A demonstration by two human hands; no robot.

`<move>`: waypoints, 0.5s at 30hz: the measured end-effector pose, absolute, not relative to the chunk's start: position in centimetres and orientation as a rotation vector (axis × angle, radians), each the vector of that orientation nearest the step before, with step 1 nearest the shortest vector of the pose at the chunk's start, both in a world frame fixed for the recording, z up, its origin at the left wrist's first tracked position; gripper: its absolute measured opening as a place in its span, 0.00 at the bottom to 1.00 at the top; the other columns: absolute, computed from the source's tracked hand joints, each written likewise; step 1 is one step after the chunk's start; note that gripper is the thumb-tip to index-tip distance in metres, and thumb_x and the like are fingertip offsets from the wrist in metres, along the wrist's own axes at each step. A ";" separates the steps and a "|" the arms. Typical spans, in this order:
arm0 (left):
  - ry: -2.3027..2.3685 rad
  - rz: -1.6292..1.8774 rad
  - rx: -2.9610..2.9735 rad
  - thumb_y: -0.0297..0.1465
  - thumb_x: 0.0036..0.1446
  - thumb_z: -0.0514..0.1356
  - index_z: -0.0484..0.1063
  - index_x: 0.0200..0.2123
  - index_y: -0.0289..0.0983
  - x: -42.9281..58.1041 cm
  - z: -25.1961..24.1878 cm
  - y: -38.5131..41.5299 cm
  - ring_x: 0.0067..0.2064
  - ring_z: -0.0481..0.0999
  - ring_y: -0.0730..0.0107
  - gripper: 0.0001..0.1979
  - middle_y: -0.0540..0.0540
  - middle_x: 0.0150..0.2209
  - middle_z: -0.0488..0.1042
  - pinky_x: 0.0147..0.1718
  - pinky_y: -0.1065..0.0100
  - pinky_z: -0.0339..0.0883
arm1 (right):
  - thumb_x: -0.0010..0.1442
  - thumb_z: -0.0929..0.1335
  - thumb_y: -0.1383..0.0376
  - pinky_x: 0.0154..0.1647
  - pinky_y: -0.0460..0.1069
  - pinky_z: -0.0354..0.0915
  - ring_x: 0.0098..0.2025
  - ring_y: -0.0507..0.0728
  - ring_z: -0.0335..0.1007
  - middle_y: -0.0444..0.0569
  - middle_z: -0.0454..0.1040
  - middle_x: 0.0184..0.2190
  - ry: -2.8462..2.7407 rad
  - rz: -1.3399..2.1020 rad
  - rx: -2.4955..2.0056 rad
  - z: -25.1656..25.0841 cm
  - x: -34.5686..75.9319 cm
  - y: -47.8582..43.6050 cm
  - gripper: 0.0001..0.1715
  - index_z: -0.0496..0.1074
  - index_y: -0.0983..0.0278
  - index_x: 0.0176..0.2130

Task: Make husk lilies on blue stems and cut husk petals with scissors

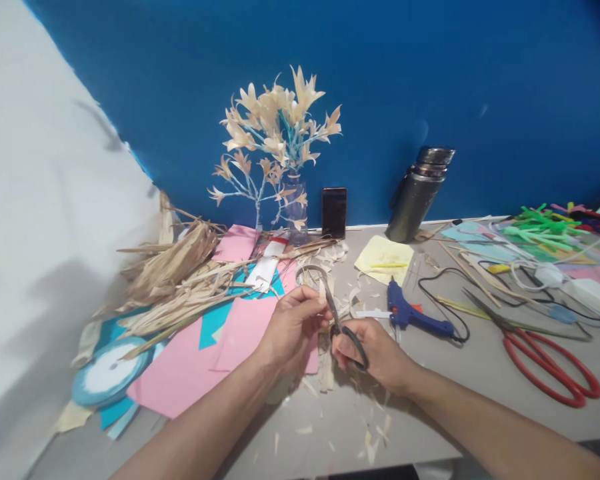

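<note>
Between the fingertips of my left hand is a small pale piece of dried husk. My right hand has its fingers through the black handles of small scissors. Their blades point up and away, right beside the husk piece; whether they touch it I cannot tell. Pale husk scraps lie scattered on the grey table below my hands. Pink sheets lie under and beside my left forearm.
Behind stand husk flowers in a clear bottle, a phone and a flask. Dried husks and a blue ribbon roll are left. Rightward lie a blue glue gun, its cord, and red-handled scissors.
</note>
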State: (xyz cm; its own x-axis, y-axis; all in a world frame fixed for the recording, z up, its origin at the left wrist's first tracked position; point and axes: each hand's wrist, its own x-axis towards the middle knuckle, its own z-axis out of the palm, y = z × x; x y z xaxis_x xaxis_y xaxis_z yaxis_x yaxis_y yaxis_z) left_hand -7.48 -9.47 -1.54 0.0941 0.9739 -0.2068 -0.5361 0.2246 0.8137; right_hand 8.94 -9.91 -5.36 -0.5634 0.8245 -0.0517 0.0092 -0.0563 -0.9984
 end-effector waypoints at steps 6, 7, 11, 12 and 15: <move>0.861 1.237 0.635 0.26 0.42 0.69 0.69 0.23 0.35 -7.5 -1.6 -9.4 0.23 0.71 0.75 0.10 0.50 0.20 0.73 0.26 0.74 0.64 | 0.51 0.69 0.33 0.22 0.46 0.51 0.21 0.50 0.56 0.45 0.65 0.19 -1.617 1.682 -0.912 -5.4 9.0 -10.0 0.40 0.69 0.67 0.22; 0.863 1.238 0.636 0.26 0.42 0.69 0.69 0.23 0.35 -7.5 -1.6 -9.4 0.23 0.71 0.75 0.10 0.50 0.20 0.73 0.26 0.74 0.64 | 0.51 0.69 0.33 0.21 0.46 0.51 0.20 0.50 0.56 0.45 0.65 0.19 -1.609 1.689 -0.913 -5.4 9.0 -10.0 0.40 0.69 0.67 0.22; 0.865 1.238 0.639 0.26 0.42 0.69 0.69 0.23 0.35 -7.5 -1.6 -9.4 0.23 0.72 0.75 0.10 0.50 0.20 0.73 0.26 0.74 0.64 | 0.49 0.71 0.33 0.19 0.46 0.51 0.19 0.50 0.55 0.44 0.63 0.17 -1.554 1.720 -0.927 -5.5 8.8 -10.1 0.39 0.68 0.66 0.21; 0.863 1.239 0.634 0.26 0.42 0.70 0.69 0.23 0.35 -7.5 -1.6 -9.4 0.24 0.72 0.75 0.10 0.50 0.20 0.73 0.26 0.74 0.64 | 0.49 0.71 0.33 0.19 0.46 0.51 0.19 0.50 0.56 0.44 0.63 0.17 -1.547 1.723 -0.933 -5.5 8.8 -10.1 0.39 0.67 0.66 0.21; 0.846 1.238 0.616 0.25 0.42 0.70 0.69 0.24 0.35 -7.5 -1.7 -9.3 0.25 0.72 0.75 0.11 0.51 0.21 0.72 0.26 0.74 0.64 | 0.49 0.70 0.32 0.19 0.46 0.50 0.19 0.50 0.55 0.44 0.63 0.17 -1.551 1.721 -0.924 -5.4 8.7 -10.1 0.39 0.68 0.66 0.21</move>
